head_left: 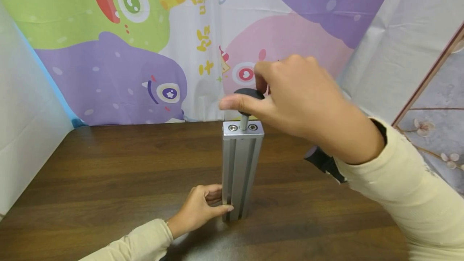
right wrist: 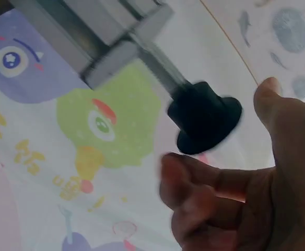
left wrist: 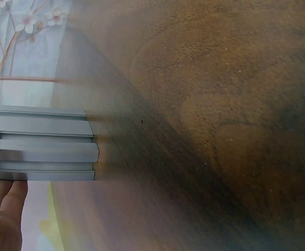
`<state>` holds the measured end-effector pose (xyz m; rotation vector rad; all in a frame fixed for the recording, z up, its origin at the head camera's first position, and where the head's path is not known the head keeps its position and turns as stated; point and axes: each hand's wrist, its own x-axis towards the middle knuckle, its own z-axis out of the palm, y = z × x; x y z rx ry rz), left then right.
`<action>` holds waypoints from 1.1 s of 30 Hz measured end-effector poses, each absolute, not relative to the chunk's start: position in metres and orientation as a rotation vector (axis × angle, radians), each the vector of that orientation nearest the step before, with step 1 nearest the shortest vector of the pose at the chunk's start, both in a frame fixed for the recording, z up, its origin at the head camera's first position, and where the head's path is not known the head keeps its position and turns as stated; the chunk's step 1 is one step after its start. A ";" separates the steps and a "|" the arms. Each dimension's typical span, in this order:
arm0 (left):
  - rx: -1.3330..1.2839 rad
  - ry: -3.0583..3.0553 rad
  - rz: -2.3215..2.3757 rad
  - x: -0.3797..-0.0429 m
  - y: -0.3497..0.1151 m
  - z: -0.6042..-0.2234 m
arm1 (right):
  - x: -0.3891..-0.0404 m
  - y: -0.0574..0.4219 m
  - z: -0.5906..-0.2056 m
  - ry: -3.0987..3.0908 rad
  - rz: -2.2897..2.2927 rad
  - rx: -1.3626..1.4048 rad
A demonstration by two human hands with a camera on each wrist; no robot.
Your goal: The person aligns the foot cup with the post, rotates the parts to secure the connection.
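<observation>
An aluminium profile (head_left: 241, 172) stands upright on the table, its grooved sides also visible in the left wrist view (left wrist: 43, 151). Its top end carries a metal end plate (head_left: 243, 135) with two screws. From the plate's middle rises a threaded stud (right wrist: 160, 65) bearing a black levelling foot (head_left: 249, 92). My left hand (head_left: 197, 210) grips the profile low down, thumb on the near face and fingers behind. Around the levelling foot hovers my right hand (head_left: 301, 96), thumb extended and fingers bent. The right wrist view shows a gap between that thumb and the foot (right wrist: 204, 117).
A black object (head_left: 322, 162) lies on the wooden table (head_left: 119, 168) at the right, partly hidden by my right forearm. A cartoon-printed curtain (head_left: 137, 63) hangs behind the table, and a flower-patterned surface (head_left: 435, 108) is at the far right.
</observation>
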<state>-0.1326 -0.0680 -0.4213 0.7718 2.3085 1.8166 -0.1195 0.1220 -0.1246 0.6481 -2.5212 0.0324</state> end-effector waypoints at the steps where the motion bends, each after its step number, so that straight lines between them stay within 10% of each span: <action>1: 0.771 2.309 1.816 -0.133 -0.068 -0.421 | -0.120 0.125 -0.124 -2.533 0.042 0.653; 17: 0.792 2.307 1.808 -0.132 -0.069 -0.420 | -0.138 0.163 -0.112 -2.481 0.315 1.739; 33: 0.782 2.306 1.821 -0.133 -0.069 -0.421 | -0.130 0.127 -0.135 -2.320 0.169 0.858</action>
